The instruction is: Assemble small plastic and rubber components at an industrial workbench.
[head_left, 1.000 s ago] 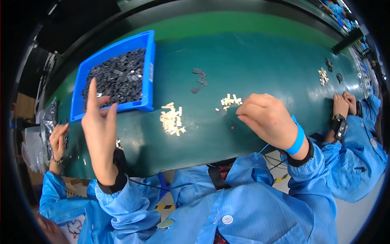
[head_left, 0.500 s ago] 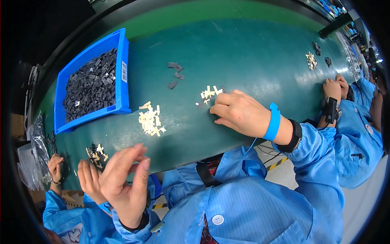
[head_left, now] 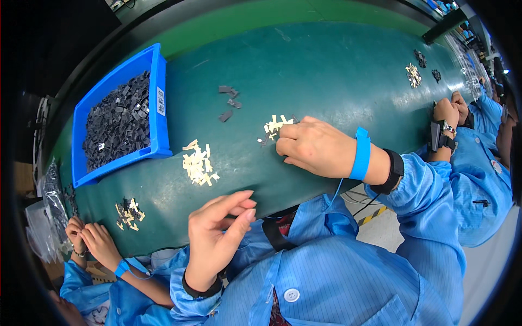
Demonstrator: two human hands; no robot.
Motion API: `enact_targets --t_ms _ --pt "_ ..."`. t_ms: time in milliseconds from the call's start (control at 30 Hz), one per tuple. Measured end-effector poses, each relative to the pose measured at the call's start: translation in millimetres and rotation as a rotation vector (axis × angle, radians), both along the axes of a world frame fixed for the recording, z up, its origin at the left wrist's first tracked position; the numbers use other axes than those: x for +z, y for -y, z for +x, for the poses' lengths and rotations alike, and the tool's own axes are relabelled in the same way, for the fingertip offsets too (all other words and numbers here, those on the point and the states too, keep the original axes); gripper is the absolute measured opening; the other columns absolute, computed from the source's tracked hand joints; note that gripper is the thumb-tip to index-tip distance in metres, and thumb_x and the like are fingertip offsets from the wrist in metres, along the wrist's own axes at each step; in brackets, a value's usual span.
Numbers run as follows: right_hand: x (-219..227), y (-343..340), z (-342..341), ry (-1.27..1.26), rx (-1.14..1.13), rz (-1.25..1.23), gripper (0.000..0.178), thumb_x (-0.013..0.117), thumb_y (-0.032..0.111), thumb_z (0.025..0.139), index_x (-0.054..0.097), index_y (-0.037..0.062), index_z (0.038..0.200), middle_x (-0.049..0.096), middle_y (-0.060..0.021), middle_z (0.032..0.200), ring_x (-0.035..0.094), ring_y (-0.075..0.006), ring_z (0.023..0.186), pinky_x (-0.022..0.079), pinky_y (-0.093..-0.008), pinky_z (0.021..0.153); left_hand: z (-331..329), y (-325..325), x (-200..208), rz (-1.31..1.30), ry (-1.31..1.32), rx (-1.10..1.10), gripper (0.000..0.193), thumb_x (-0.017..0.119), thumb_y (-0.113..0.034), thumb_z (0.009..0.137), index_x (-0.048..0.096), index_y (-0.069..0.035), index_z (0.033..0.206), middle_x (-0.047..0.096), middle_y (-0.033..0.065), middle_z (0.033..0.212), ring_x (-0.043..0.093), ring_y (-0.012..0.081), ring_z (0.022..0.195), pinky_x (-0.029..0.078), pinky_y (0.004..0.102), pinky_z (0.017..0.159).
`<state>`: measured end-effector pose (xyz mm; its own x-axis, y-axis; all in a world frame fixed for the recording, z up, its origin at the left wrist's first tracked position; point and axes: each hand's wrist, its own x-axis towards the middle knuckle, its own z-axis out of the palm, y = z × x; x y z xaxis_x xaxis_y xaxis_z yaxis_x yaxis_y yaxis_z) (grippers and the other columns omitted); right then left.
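My right hand (head_left: pixel 318 146), with a blue wrist strap (head_left: pixel 361 154), rests low over the table, its fingers curled and pressed together. Whatever they may hold is hidden beneath them. Just beyond those fingertips lies a small pile of cream strips (head_left: pixel 276 125). Beside it is a small dark piece (head_left: pixel 265 140) with a pale end. My left hand (head_left: pixel 217 233) is raised at the table's near edge, thumb and fingers apart, with nothing visible between them. A larger heap of cream strips (head_left: pixel 199 164) sits beyond it.
At the left stands a blue bin (head_left: pixel 161 103) full of dark grey flat pieces (head_left: pixel 117 119). Several loose dark pieces (head_left: pixel 228 103) lie right of it. Co-workers' hands (head_left: pixel 98 244) at lower left work near a mixed pile (head_left: pixel 129 213); another person's hands (head_left: pixel 448 111) are at right.
My left hand has moved right, away from the co-worker's hand, towards the middle of the table edge. My right hand has stayed nearly in place beside the small cream pile.
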<state>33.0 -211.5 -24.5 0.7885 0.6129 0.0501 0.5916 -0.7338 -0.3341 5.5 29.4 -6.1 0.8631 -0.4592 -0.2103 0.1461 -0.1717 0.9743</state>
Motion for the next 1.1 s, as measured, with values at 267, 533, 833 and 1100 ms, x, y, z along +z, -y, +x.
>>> enact_targets --t_ms 267,533,833,1100 --pt "-1.4 3.1 -3.8 0.015 -0.071 0.158 0.016 0.062 0.006 0.071 0.054 0.0042 0.085 0.054 -0.0085 0.078 0.055 -0.0216 0.07 0.042 -0.0304 0.064 15.0 38.4 -28.4 -0.299 -0.447 0.04 0.034 0.055 0.001 0.082 0.049 0.004 0.115 0.06 0.0125 0.096 0.062 0.0176 0.08 0.053 0.0254 0.066" --pt "14.5 -4.9 -1.2 -0.99 -0.181 1.108 0.018 0.065 -0.004 0.072 0.05 0.0028 0.078 0.057 -0.0034 0.077 0.057 -0.0092 0.068 0.046 -0.0229 0.057 11.2 38.7 -9.0 -0.186 0.199 -0.039 0.038 0.058 0.005 0.076 0.053 0.0 0.113 0.052 0.0154 0.108 0.059 0.0195 0.089 0.052 0.0279 0.071" --pt "14.9 -29.5 -4.6 -1.521 0.076 1.307 0.032 0.069 -0.002 0.069 0.039 0.0068 0.065 0.059 -0.0092 0.074 0.056 -0.0095 0.063 0.044 -0.0204 0.05 2.4 17.0 3.7 -0.161 0.6 -0.074 0.027 0.069 0.002 0.065 0.067 -0.003 0.092 0.054 0.018 0.101 0.058 0.0251 0.09 0.052 0.0283 0.068" --pt "43.4 -38.3 -10.6 -1.058 -0.089 1.321 0.014 0.066 0.002 0.074 0.054 0.0009 0.078 0.057 -0.0053 0.074 0.055 -0.0087 0.064 0.044 -0.0224 0.056 -2.1 13.7 16.2 -0.391 0.141 0.281 0.012 0.063 0.002 0.075 0.063 0.007 0.087 0.06 0.018 0.087 0.062 0.0202 0.071 0.052 0.0267 0.063"
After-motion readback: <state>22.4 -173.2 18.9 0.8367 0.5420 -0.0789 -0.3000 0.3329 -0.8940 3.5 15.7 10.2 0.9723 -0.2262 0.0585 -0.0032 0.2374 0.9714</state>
